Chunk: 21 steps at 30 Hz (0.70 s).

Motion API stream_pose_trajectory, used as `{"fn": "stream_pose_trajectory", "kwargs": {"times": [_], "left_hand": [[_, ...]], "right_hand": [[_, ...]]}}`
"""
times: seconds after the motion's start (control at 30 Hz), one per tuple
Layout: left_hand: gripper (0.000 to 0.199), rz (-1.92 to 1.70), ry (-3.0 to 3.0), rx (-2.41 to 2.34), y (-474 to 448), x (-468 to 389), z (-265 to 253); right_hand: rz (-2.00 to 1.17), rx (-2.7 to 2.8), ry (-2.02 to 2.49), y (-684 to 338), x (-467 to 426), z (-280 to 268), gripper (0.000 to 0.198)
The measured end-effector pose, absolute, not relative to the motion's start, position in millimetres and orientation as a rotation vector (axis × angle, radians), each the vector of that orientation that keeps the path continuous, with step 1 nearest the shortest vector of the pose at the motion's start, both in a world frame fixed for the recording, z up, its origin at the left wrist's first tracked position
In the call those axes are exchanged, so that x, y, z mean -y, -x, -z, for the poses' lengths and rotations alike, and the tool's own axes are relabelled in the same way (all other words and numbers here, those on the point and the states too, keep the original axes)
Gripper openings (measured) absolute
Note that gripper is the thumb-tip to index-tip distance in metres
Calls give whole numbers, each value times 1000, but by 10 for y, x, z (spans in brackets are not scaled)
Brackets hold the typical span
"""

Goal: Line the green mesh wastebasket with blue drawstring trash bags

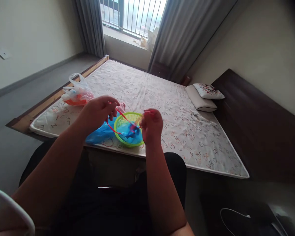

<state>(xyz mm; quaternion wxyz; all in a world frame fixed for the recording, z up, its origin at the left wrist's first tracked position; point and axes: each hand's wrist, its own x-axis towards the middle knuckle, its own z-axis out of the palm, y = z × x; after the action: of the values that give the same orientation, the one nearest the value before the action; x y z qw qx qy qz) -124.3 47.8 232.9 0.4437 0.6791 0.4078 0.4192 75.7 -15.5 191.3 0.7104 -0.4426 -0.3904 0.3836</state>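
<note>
My left hand [99, 111] is closed in a pinch on a thin red cord [123, 115] above the mattress. From its fingers two strands slant down and to the right, over a yellow-green plastic basket [116, 126]. My right hand [152, 126], held up at the basket's right rim, is closed, with red showing at its fingers where it grips the cord. Inside the basket lies a light blue plastic sheet or bag [127, 136] with a small dark blue and red piece [134, 129] on it, its kind unclear. Blue plastic [100, 134] also spreads beside the basket, under my left hand.
The basket stands near the front edge of a letter-printed mattress [142, 85]. A plastic bag with red contents [76, 95] sits at the left. Toward the dark headboard [260, 127] lie a beige pillow [201, 98] and a flowered cushion [208, 91]. A white cable [232, 209] shows at lower right.
</note>
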Motion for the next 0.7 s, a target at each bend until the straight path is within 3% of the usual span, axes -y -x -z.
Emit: {"fn": "stream_pose_trajectory", "kwargs": {"times": [0.13,0.37,0.53,0.7], "left_hand": [[19,-925,-1839,-946,1310,-445,-2372],[23,-870,-1917,-740,1283,-275,-2420],[46,-1246,-1655,-684,1086,-273,-2177],[67,-993,-1414,-380,882,-264,-1862]], "right_hand": [[-909,760,741,-863,173,-2002,57],[-1284,1270,1022,-806,297,-1938,61],[-1188,1191,1047,-674,254,-2035,31],[-1102,1004,1039,-718,231,-2177,31]]}}
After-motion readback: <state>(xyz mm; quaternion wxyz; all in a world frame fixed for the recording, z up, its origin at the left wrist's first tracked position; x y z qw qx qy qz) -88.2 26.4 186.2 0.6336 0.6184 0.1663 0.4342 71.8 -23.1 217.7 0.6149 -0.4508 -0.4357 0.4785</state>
